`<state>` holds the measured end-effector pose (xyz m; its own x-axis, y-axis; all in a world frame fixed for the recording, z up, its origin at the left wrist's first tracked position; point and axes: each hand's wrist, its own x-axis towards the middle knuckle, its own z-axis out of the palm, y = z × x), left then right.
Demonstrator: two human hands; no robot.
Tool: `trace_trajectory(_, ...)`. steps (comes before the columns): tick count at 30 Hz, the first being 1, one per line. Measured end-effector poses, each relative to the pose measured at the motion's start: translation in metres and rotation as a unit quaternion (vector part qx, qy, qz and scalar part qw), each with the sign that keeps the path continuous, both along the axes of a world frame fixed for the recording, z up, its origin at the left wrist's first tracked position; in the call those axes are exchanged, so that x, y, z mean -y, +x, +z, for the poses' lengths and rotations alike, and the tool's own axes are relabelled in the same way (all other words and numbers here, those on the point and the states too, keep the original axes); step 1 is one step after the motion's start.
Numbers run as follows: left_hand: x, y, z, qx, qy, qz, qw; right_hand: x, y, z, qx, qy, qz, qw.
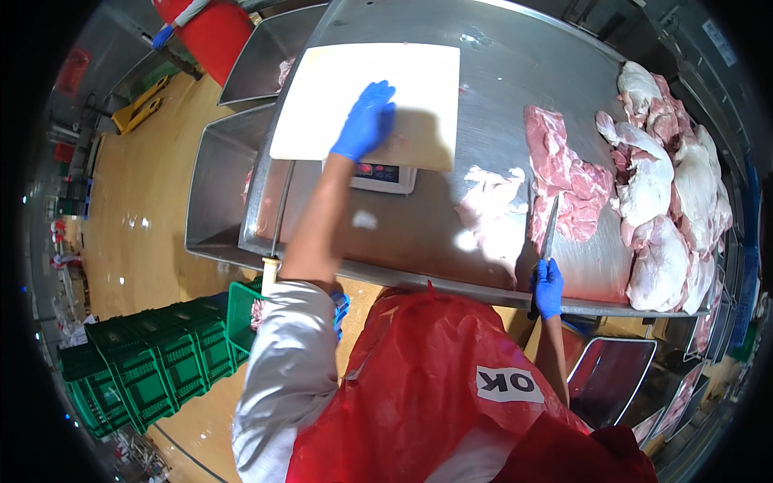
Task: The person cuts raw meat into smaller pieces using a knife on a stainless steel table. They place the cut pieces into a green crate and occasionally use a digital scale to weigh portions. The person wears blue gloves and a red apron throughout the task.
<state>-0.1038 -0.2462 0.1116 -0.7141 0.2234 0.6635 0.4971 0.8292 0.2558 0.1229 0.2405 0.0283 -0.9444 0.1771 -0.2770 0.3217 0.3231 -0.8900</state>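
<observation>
My left hand (366, 125), in a blue glove, lies flat on a white cutting board (322, 88) with its fingers stretched out and together. Under the board's near edge shows a scale (386, 179) with a lit display. My right hand (549, 288), also gloved in blue, is closed around a knife (551, 225) at the table's near edge. The blade points away from me, over the near part of a spread piece of raw pink meat (572, 189). Left of it lies a pale piece of skin or fat (491, 209).
Large skin-on poultry pieces (648, 185) are heaped on the right of the steel table (499, 72). A thin rod with a cream handle (270, 270) lies at the left edge. Metal bins (213, 185) adjoin that side; green crates (153, 354) stand below. Another person (213, 36) is at far left.
</observation>
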Motion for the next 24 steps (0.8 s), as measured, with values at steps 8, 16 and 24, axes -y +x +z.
trace_trajectory(8,-0.048,0.085,0.030,0.116,0.061,-0.045,0.990,0.010,0.005,0.002,-0.018,0.107,-0.024,0.994)
trace_trajectory(16,-0.035,0.027,0.042,0.144,-0.031,0.021,0.989,0.028,-0.020,0.014,-0.097,0.120,0.057,0.986)
trace_trajectory(24,-0.037,0.062,0.048,0.272,0.075,-0.061,0.958,0.026,-0.015,0.011,-0.044,0.110,0.043,0.992)
